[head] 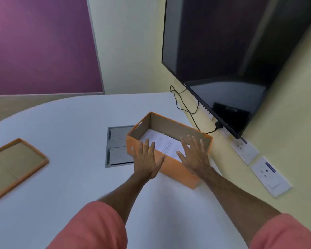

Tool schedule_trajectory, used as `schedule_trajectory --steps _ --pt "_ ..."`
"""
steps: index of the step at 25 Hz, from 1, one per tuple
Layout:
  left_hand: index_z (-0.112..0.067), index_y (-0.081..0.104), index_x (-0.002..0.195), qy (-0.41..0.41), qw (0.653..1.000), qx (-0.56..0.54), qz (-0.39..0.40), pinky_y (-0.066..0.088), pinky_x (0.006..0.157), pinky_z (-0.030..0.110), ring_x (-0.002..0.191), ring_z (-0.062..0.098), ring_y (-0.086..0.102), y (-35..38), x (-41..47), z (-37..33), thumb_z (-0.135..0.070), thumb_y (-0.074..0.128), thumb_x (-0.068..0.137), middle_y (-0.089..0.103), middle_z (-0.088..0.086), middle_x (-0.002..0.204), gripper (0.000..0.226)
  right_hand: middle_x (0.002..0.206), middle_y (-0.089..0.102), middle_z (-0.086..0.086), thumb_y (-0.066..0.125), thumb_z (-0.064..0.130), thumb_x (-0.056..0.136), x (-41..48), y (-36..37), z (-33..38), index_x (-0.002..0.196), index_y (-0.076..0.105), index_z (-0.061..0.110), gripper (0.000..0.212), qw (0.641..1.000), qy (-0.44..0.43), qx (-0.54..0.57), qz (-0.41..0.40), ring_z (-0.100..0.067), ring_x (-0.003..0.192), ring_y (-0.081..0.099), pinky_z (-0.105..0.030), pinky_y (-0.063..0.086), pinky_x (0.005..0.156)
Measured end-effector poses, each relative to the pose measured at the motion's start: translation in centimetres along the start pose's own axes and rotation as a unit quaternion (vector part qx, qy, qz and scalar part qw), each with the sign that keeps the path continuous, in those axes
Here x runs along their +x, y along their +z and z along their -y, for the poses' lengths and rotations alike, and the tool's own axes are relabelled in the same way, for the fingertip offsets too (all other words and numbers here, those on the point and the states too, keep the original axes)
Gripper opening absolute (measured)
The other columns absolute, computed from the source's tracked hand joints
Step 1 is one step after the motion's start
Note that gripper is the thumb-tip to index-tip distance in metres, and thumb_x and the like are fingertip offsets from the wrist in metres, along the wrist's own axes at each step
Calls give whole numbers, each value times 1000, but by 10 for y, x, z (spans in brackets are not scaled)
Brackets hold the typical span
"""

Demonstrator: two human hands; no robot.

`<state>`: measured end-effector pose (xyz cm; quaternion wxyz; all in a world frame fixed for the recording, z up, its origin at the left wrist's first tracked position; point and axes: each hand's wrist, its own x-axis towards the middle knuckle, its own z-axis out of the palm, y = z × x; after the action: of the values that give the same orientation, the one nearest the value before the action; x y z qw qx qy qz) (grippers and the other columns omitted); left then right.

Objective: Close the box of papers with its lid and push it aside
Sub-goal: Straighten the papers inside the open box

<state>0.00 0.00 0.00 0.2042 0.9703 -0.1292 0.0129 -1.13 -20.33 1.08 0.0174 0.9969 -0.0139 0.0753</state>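
On white table (75, 177): orange box (178, 172), open, papers (164, 144) inside; left hand (146, 159) and right hand (194, 155) spread flat, empty, over near rim; lid (14, 164) well apart, far left.

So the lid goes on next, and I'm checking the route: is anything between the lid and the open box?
Nothing visible. The lid lies far left, bare table between it and the box.

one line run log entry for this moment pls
orange cardboard box: open, papers inside | orange-rimmed lid: on white table, far left, untouched | left hand, right hand: open, at box's near rim
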Motion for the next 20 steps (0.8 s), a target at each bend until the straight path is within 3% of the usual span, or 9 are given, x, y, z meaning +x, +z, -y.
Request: schedule_trajectory --steps 4,8,11,13,17,20 --pt "-17 18 151 -106 989 -102 20 0 115 60 149 33 -2 28 27 -36 -57 35 93 3 10 163 73 153 33 -14 39 48 95 38 19 -49 148 31 16 62 999 4 -27 21 -29 145 24 -52 14 117" --pt "-15 11 153 -171 976 -130 17 4 115 61 148 36 -6 53 45 -46 -55 39 93 -5 14 162 77 141 44 -14 49 42 91 71 41 -74 140 39 10 59 1000 -7 -21 15 -31 133 37 -50 28 109" --pt "-12 7 153 -204 966 -159 7 7 116 58 147 39 -8 63 55 -50 -50 44 94 -9 21 160 80 137 44 -12 51 39 88 94 54 -83 137 37 10 59 999 26 -9 40 -29 127 40 -48 30 105" --pt "-7 3 153 -214 960 -178 7 8 118 51 147 40 -9 69 58 -52 -43 49 93 -12 27 158 84 141 40 -15 52 37 88 107 64 -88 139 34 8 62 998 43 -1 54 -31 132 35 -51 28 109" --pt "1 -6 151 -231 946 -227 23 19 117 40 148 36 -10 77 62 -53 -29 60 90 -20 23 158 94 154 25 -17 55 36 88 125 75 -98 148 20 6 76 993 57 2 103 -33 144 21 -55 18 115" --pt "2 -8 150 -238 945 -224 28 24 115 38 149 34 -2 79 62 -52 -32 59 90 -20 18 159 96 149 33 -17 56 32 86 125 80 -98 147 21 3 76 994 52 -7 92 -33 138 32 -54 27 110"
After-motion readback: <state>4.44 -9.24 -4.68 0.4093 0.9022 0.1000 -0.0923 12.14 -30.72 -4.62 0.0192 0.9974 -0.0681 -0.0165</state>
